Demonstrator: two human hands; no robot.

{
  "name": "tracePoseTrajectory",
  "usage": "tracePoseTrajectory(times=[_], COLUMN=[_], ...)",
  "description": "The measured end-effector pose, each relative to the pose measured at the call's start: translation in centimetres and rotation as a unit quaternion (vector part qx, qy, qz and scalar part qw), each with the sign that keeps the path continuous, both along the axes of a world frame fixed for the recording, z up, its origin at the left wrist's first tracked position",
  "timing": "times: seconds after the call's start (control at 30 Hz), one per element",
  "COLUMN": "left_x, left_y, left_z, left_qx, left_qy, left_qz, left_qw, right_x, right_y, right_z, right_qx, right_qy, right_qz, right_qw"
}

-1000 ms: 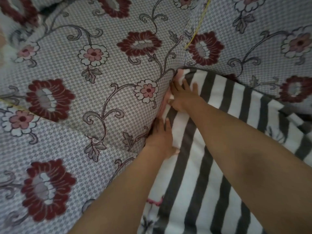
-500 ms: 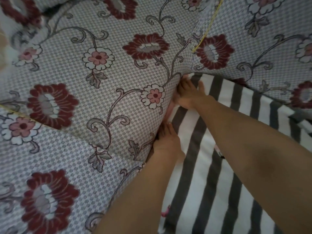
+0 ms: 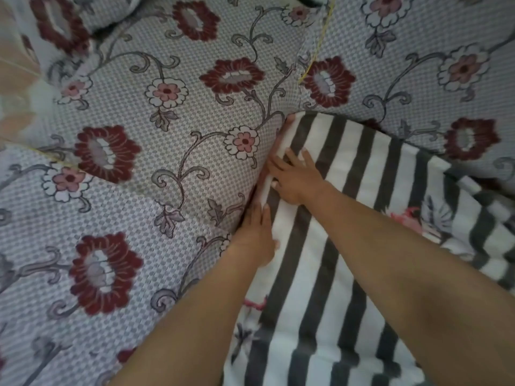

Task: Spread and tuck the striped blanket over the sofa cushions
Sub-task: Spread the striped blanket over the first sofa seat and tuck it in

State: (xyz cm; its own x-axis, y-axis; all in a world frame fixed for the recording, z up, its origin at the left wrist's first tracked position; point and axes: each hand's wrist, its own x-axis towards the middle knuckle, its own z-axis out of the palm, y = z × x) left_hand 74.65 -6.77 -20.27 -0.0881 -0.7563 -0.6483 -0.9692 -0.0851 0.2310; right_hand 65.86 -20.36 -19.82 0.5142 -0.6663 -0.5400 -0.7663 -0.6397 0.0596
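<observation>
The blanket point(image 3: 348, 168) under the fingers point(image 3: 306, 160) is striped dark grey and white (with pink flowers), and beyond the fingertips the sofa cushion point(image 3: 178, 151) shows grey-white checks with maroon and pink blooms.

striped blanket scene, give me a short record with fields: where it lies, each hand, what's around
blanket: striped blanket lies on the seat, its left edge against the floral cushion
left hand: left hand flat, straight fingers pushing the edge into the gap
right hand: right hand fingers spread, pressing on the stripes
far side: blanket bunched at right, not smoothed
tuck: under way
</observation>
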Motion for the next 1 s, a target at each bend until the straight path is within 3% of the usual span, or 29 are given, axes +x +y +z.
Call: tracePoseTrajectory(times=[0.23, 0.4, 0.53, 0.67, 0.87, 1.0], left_x=[-0.4, -0.9, -1.4, -1.5, -0.8, -0.5], left_y=[10.1, 20.2, 26.3, 30.7, 34.0, 34.6], left_z=[1.9, 3.0, 3.8, 3.8, 0.8, -0.7], left_qx=[0.042, 0.046, 0.019, 0.052, 0.043, -0.019], left_qy=[0.018, -0.025, -0.021, -0.033, -0.044, -0.033], left_qz=[0.004, 0.011, 0.141, 0.261, 0.357, 0.39], left_qw=[0.999, 0.999, 0.99, 0.963, 0.932, 0.92], right_x=[-6.8, -9.3, -8.5, -6.1, -2.9, -0.9], right_y=[11.5, 19.8, 25.6, 29.6, 33.7, 35.2], right_z=[4.3, 6.1, 7.0, 6.4, 3.7, 1.7], right_qx=[0.03, 0.074, 0.116, 0.106, 0.085, 0.041], right_qy=[-0.023, -0.066, -0.095, -0.14, -0.179, -0.163], right_qz=[0.091, 0.128, 0.129, 0.131, 0.135, 0.079], right_qw=[0.995, 0.987, 0.98, 0.976, 0.971, 0.982])
